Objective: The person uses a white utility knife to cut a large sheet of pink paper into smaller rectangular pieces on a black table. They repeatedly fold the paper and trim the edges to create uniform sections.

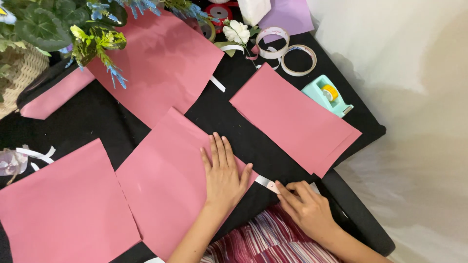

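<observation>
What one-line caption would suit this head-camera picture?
Left hand flat on a pink sheet; right hand pinches a tape strip at its edge.

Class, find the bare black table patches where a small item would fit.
Bare strip between the middle pink sheet and right pink sheet; another between the top pink sheet and left pink sheet. Crowded around the tape rolls.

A mint tape dispenser (pixel 325 95) sits right of centre, two tape rolls (pixel 298 60) and a white flower (pixel 237 32) at top, leafy blue-flowered greenery (pixel 92 34) upper left, a woven basket (pixel 19 73) at the left edge.
</observation>
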